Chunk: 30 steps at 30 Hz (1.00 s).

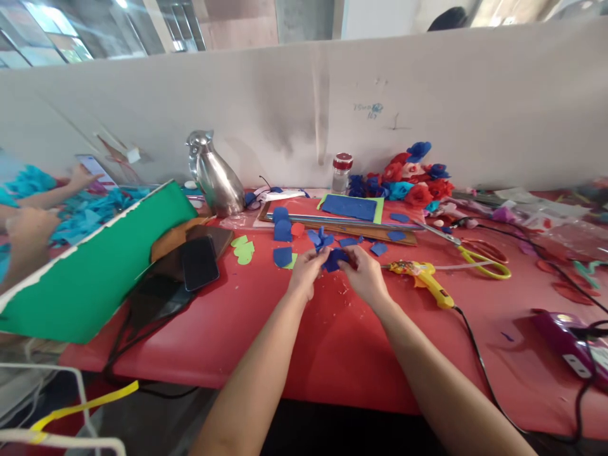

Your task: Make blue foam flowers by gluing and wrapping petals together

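Over the middle of the red table, my left hand (306,272) is closed, and blue petal-shaped pieces (320,237) stick up from its fingers. My right hand (365,275) pinches a dark blue petal (335,259) that spans the gap between both hands. The fingertips hide part of how these pieces meet. To the right of my right hand lies a yellow glue gun (422,275), its nozzle towards that hand. Loose blue petals (282,229) and light green petals (244,251) are on the table to the left.
A steel jug (213,177), a red-lidded jar (342,171) and a heap of fabric-like flowers (413,174) stand along the partition. Scissors (479,256) and a purple power strip (570,345) lie right. A green board (104,266), a phone (199,263) and another person's hands (35,225) are left.
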### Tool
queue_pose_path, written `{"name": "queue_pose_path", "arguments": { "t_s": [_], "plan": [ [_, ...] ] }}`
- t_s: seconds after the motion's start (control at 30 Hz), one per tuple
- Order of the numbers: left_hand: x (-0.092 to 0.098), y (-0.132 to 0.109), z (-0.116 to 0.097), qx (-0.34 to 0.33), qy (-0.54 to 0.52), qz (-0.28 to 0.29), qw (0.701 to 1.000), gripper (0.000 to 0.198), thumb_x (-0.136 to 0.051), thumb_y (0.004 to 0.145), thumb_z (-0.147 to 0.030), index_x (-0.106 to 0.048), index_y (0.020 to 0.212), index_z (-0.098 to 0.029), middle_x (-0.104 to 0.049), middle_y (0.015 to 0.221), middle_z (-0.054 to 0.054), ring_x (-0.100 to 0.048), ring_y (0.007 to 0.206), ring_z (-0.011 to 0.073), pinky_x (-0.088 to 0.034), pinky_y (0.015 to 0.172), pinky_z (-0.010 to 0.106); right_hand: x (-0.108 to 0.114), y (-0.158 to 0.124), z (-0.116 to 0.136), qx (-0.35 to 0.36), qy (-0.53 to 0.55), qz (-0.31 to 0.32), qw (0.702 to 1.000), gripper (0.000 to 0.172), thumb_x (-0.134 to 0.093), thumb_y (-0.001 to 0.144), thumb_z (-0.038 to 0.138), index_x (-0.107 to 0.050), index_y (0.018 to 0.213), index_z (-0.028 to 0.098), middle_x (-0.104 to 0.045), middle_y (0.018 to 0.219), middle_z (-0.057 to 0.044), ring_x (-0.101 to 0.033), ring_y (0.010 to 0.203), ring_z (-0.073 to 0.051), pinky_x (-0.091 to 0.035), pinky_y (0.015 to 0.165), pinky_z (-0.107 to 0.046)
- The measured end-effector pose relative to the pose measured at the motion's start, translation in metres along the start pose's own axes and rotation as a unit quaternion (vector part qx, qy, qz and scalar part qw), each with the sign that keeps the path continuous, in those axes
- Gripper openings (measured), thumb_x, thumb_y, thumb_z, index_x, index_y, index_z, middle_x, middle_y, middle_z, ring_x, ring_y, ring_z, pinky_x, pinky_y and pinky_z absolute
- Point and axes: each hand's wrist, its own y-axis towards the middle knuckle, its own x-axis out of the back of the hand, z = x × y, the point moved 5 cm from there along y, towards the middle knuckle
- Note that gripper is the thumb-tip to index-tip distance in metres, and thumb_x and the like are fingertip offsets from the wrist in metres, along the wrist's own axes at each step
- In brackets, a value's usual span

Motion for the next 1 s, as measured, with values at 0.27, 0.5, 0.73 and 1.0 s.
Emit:
{"name": "queue_pose_path", "arguments": {
  "t_s": [0.27, 0.5, 0.73, 1.0],
  "plan": [
    [-0.001, -0.007, -0.004, 0.019, -0.001, 0.004, 1.000, 0.029, -0.082, 0.049, -0.031, -0.065, 0.065, -0.014, -0.044, 0.045, -0.007, -0.026, 0.040, 0.0023, -0.014, 0.045, 0.023, -0.004, 0.001, -0.002, -0.087, 0.206, 0.010, 0.975, 0.029, -0.062, 0.066, 0.034, -0.058, 0.090, 0.019, -0.068, 0.080, -0.003, -0.063, 0.072, -0.016, -0.048, 0.070, -0.031],
    [-0.001, -0.010, -0.006, 0.005, -0.049, -0.007, 0.999, 0.033, -0.081, 0.049, -0.031, -0.061, 0.069, -0.015, -0.041, 0.047, -0.009, -0.023, 0.037, 0.0006, -0.013, 0.042, 0.021, -0.006, -0.004, 0.007, -0.177, 0.299, 0.027, 0.937, 0.027, -0.067, 0.058, 0.036, -0.061, 0.076, 0.018, -0.063, 0.066, 0.001, -0.057, 0.061, -0.011, -0.044, 0.062, -0.025],
    [0.006, -0.007, -0.008, -0.051, -0.021, -0.066, 0.996, 0.035, -0.082, 0.045, -0.029, -0.061, 0.070, -0.016, -0.056, 0.061, -0.004, -0.042, 0.047, 0.0041, -0.027, 0.045, 0.018, -0.001, -0.002, 0.004, -0.131, 0.224, -0.001, 0.966, 0.023, -0.061, 0.063, 0.041, -0.060, 0.069, 0.018, -0.058, 0.057, 0.002, -0.052, 0.055, -0.012, -0.039, 0.056, -0.025],
    [-0.001, -0.013, -0.010, -0.044, 0.010, -0.018, 0.999, 0.028, -0.076, 0.055, -0.037, -0.066, 0.067, -0.014, -0.052, 0.051, -0.004, -0.028, 0.041, 0.0030, -0.020, 0.043, 0.021, 0.009, -0.007, 0.013, -0.063, 0.067, -0.047, 0.995, 0.019, -0.053, 0.071, 0.034, -0.064, 0.077, 0.020, -0.068, 0.071, -0.001, -0.060, 0.062, -0.016, -0.043, 0.063, -0.028]
  ]
}}
